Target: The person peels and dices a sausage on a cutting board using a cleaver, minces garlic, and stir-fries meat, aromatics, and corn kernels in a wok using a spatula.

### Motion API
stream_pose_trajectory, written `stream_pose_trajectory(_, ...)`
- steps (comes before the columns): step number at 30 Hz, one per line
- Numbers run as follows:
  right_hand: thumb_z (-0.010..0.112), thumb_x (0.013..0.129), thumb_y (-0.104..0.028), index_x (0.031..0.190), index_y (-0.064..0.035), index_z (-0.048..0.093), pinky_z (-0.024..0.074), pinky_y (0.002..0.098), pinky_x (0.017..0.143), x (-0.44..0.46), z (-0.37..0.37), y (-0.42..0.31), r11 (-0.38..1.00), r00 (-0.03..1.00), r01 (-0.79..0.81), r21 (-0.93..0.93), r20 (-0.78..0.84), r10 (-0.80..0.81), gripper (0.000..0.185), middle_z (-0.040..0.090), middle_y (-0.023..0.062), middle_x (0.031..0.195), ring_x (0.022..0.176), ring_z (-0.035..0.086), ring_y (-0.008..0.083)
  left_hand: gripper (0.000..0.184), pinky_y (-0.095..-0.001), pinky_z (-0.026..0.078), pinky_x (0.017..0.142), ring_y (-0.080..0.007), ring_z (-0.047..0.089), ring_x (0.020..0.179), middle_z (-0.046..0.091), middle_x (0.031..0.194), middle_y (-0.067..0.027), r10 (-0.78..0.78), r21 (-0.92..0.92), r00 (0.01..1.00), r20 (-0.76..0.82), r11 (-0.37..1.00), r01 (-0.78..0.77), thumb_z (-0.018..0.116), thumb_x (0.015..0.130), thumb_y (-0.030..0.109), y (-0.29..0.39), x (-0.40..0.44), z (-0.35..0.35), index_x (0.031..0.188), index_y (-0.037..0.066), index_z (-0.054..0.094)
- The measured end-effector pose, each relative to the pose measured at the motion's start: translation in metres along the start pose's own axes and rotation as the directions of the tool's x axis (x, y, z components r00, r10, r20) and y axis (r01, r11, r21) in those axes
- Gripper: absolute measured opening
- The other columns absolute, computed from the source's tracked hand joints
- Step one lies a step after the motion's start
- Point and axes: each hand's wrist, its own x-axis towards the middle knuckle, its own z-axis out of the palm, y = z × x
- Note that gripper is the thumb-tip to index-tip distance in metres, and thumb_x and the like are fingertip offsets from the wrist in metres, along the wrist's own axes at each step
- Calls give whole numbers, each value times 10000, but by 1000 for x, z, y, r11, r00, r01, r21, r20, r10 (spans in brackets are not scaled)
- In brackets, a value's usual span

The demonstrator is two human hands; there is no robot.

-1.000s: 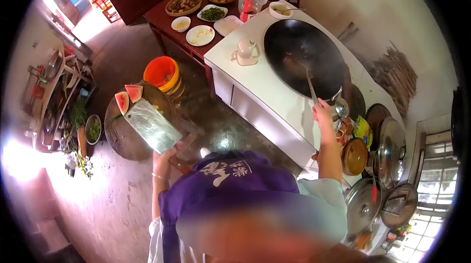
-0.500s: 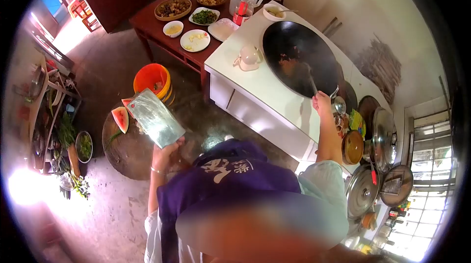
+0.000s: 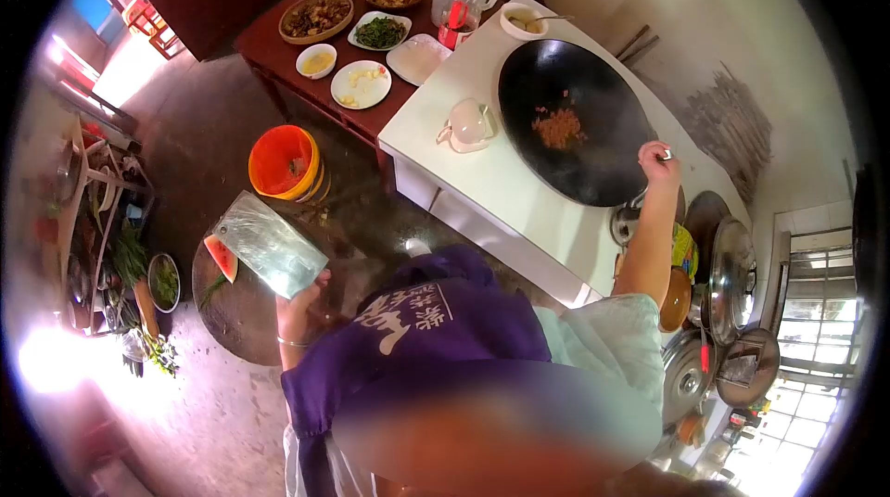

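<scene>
My left hand (image 3: 304,300) is closed on the near end of a cleaver (image 3: 269,245) with a broad, shiny rectangular blade, held above the round wooden chopping block (image 3: 246,330). A red watermelon wedge (image 3: 222,258) shows beside the blade. My right hand (image 3: 658,163) is wrapped around the metal wok spatula (image 3: 667,156) over the right rim of the black wok (image 3: 603,163); only the handle's end shows clearly. Reddish-brown minced food (image 3: 559,129) lies in the middle of the wok, with a little steam.
An orange bucket (image 3: 315,168) stands on the floor beyond the block. A pink-white cup (image 3: 466,124) and a bowl with a spoon (image 3: 524,22) sit on the white stove top (image 3: 417,135). Filled dishes cover the red table (image 3: 255,43). Pot lids (image 3: 728,265) line the right side.
My right hand has moved right and up, bringing the spatula off the food to the wok's right rim. The cleaver has shifted slightly left and down. The food now lies gathered in a heap.
</scene>
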Motion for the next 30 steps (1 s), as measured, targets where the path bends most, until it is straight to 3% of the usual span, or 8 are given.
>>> stream_pose_trajectory(3,431,883,-141,788,-46,416,369,215,378,42,-2,1,999,986,12,-46,167,-4,135,451,80,695,556,488,150,387,-303,486,785,-211,621,865,663,950,-136,-14,3,999,31,1000,14,587,679,28,4,22,10,1060,-41,591)
stream_pose_trajectory(7,417,899,-93,782,-73,351,329,199,364,61,14,31,909,976,-184,-374,37,213,137,401,36,664,506,443,120,425,-315,484,824,-221,623,896,656,974,-133,-82,12,995,64,997,82,587,676,32,10,47,29,1094,-43,571)
stream_pose_trajectory(8,472,880,-61,816,-78,366,307,199,353,73,8,23,828,954,-272,-490,-26,298,125,426,31,656,486,437,103,424,-315,483,830,-221,624,902,656,975,-132,-91,18,992,83,996,90,586,680,31,10,53,34,1097,-42,571)
stream_pose_trajectory(11,533,839,-27,863,-106,400,297,201,358,46,-4,70,269,992,-28,-963,-60,-112,156,471,36,654,479,440,96,406,-313,479,853,-218,625,934,656,987,-123,-122,79,981,154,991,111,579,703,24,18,69,47,1104,-42,575)
stream_pose_trajectory(12,579,792,0,1097,-124,500,302,218,360,39,-19,74,138,984,-14,-990,-39,-176,339,513,55,675,480,454,96,401,-313,478,854,-217,623,939,655,992,-122,-121,108,974,190,989,102,578,707,22,15,76,47,1102,-42,576)
stream_pose_trajectory(18,524,780,7,1451,-135,334,339,237,424,-12,-115,41,-458,962,-19,-889,108,-251,712,501,10,700,509,444,88,385,-289,478,789,-186,619,854,667,980,-112,-135,-2,964,229,990,140,573,689,13,6,103,65,1069,-45,599)
stream_pose_trajectory(24,503,799,-23,1408,-78,400,362,229,440,-106,-137,68,-739,887,-11,-674,335,-318,620,494,-15,688,507,438,69,297,-266,480,740,-160,618,817,683,908,-106,-162,107,952,258,985,139,571,692,49,3,133,78,963,-45,649)
stream_pose_trajectory(30,507,833,-42,1403,-86,408,386,233,475,-156,-186,65,-766,876,-118,-633,297,-380,580,513,8,725,544,466,86,213,-293,500,752,-162,624,824,689,949,-92,-192,138,935,298,978,156,577,792,54,-13,150,94,975,-29,647)
